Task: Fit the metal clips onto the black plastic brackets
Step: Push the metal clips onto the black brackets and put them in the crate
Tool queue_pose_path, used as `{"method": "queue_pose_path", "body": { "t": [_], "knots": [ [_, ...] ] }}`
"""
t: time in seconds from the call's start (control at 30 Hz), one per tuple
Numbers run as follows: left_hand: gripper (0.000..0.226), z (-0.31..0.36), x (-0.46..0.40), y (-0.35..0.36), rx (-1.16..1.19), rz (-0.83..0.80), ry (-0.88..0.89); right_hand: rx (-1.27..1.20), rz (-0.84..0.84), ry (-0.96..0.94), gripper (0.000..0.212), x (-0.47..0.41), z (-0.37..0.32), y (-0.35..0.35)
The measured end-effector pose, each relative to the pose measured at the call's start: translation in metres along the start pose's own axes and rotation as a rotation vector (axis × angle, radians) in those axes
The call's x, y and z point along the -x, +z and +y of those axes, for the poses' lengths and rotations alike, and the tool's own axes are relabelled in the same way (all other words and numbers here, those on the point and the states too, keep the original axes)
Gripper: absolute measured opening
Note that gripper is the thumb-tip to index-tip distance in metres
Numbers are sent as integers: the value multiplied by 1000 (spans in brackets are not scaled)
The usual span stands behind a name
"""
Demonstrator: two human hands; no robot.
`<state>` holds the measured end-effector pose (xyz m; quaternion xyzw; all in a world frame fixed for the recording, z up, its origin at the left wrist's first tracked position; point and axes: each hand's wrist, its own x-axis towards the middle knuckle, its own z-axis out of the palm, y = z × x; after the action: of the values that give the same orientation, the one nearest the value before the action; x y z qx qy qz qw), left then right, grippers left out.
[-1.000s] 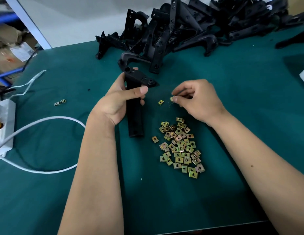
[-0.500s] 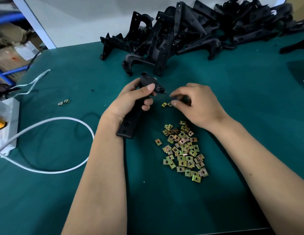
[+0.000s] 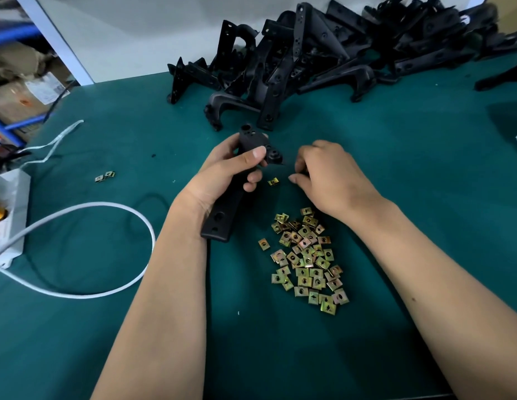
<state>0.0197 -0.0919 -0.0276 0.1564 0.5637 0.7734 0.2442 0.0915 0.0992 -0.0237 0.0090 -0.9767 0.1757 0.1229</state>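
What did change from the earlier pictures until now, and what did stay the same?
The left hand tilted its long black plastic bracket, the top leaning right toward the right hand, which curled in close; whether it holds a clip is hidden. The loose brass-coloured clip, the heap of metal clips and the white cable stayed.

Black brackets (image 3: pixel 323 53), brass-yellow clips (image 3: pixel 308 258), teal table (image 3: pixel 396 168), white cable (image 3: pixel 107 226).

Left hand (image 3: pixel 222 174) grips black bracket (image 3: pixel 222 220); right hand (image 3: pixel 329 174) beside loose clip (image 3: pixel 273 182).
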Motion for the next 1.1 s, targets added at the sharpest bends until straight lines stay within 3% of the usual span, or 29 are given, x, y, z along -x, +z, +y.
{"method": "queue_pose_path", "body": {
  "t": [0.13,0.27,0.5,0.67,0.77,0.93,1.1],
  "knots": [
    [69,-2,2,1,-36,-2,22,108,-24,-33,20,-2,-5,-2],
    [60,-3,2,-1,-76,-12,23,99,-34,-30,9,-1,-4,-4],
    [66,-3,4,-4,-59,-22,50,-84,-85,-23,30,4,0,-16],
    [72,-4,4,0,-97,13,55,-69,-134,-64,9,4,3,-19],
    [73,-5,4,1,-158,39,56,-59,-160,-62,7,3,3,-17],
    [69,-5,3,1,-208,53,52,-58,-47,-52,14,4,1,-7],
    [65,-7,3,-1,-202,52,47,-324,16,25,23,3,3,-3]
  ]
}}
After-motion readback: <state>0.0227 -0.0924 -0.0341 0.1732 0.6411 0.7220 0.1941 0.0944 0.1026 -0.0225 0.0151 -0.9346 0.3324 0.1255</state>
